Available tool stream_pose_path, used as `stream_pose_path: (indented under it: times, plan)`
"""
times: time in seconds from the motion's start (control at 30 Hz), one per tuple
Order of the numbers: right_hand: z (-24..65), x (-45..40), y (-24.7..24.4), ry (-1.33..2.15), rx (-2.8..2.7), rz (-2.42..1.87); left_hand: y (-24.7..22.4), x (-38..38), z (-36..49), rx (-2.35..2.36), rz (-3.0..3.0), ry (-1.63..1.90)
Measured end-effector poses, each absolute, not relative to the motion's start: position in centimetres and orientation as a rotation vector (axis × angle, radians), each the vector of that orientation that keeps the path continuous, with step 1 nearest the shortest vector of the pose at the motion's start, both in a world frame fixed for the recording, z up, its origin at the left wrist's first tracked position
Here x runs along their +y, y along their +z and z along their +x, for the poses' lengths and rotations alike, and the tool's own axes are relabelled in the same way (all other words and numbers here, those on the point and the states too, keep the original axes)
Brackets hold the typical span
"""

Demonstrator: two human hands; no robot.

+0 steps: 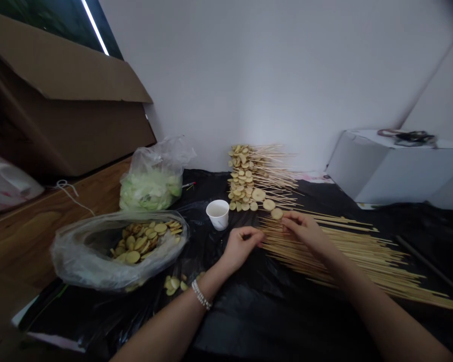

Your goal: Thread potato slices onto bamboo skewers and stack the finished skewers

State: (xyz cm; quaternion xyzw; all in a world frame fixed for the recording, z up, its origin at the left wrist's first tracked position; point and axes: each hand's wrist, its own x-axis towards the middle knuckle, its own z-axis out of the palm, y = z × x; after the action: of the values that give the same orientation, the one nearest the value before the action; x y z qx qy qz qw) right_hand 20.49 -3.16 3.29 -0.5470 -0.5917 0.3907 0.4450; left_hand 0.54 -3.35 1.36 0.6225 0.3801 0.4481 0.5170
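My right hand is closed in a pinch, its fingertips at the edge of a round potato slice. Two more large slices, one a potato slice farther back, line up diagonally beyond it. My left hand, a beaded bracelet on its wrist, pinches beside the tips of many loose bamboo skewers; what its fingers hold, if anything, is too small to make out. Behind both hands lies a pile of skewered potato slices, sticks pointing right.
An open plastic bag of potato slices lies at left, with a tied bag of pale green vegetables behind. A white paper cup stands mid-table. Loose slices sit near my left forearm. A white box stands right, a cardboard box left.
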Motion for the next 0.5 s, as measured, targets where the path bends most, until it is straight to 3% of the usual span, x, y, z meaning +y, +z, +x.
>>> stream_pose_path:
  times: [0.23, 0.5]
  plan:
    - [23.5, -2.3, 3.4, 1.016, -1.16, -1.273, 1.4, -5.7, 0.8, 0.532, 2.032, 0.498]
    - [32.3, -0.9, 5.1, 0.808, -1.003, -1.292, 0.9, -5.5, 0.7, 0.426, 2.279, 0.453]
